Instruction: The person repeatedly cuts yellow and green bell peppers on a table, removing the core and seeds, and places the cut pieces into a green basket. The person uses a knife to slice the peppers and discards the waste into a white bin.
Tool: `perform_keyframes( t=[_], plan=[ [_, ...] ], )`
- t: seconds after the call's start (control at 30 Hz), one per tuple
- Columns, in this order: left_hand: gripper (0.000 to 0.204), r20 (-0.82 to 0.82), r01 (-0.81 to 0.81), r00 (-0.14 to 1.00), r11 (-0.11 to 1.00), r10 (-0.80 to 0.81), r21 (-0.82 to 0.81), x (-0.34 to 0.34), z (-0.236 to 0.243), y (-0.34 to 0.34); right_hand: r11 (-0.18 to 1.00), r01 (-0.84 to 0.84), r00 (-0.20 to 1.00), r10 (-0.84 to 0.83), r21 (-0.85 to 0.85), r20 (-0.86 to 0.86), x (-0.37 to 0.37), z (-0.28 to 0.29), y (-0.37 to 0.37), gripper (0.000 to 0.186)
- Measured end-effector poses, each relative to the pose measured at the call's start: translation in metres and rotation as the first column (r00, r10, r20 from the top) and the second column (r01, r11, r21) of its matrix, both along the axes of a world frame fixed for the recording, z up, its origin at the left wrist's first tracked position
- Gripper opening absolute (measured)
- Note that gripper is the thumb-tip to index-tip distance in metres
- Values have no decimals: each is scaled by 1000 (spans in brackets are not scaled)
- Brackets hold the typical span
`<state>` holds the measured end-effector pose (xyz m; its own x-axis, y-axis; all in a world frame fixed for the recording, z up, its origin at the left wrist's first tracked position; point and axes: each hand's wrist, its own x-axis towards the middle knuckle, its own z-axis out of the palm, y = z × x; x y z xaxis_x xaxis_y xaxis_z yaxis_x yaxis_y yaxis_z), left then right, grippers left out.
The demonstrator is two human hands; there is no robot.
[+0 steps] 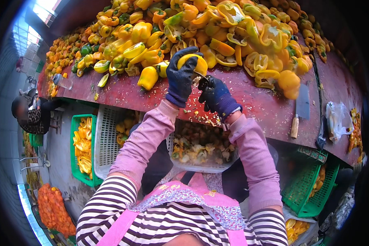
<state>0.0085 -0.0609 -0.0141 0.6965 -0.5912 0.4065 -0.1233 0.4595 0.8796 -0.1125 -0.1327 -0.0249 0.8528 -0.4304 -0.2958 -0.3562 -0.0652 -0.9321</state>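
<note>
In my left hand [179,80], gloved in dark blue, is a yellow bell pepper [199,64], held up above the near part of the red table [250,92]. My right hand [218,95], in a matching glove, is closed around a small knife [201,75]. Its thin metal blade reaches up to the pepper's lower edge; how deep it goes is hidden. Below my hands, a white tub [205,167] holds cut-out cores and seeds. A large heap of yellow and orange peppers [229,37], some whole and some cut, lies beyond my hands.
A cleaver [302,102] with a wooden handle lies at the right, near a clear plastic bag [338,121]. Green crates [75,164] and a white crate [104,141] stand below the table. An orange net sack [55,209] sits lower left. Another person [33,117] sits far left.
</note>
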Motion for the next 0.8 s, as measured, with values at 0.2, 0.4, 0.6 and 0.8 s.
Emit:
perform_keyframes(
  t=[0.2,0.4,0.6,0.8],
  plan=[
    [50,-646,420,393,753,-654,-506,61,-8,21,723,-470,859,507,-506,-74,-23,-13,12,18],
    [62,-252,609,214,331,-944,-721,69,25,96,678,-501,864,435,-538,-255,-19,-23,0,25],
    [59,-345,496,483,576,-805,-650,67,-4,254,588,-501,865,364,-635,-345,-18,-28,4,27],
    [53,-833,-230,553,960,-8,-161,70,-59,396,404,-557,798,505,-726,-331,-26,-83,-46,24]
  ],
)
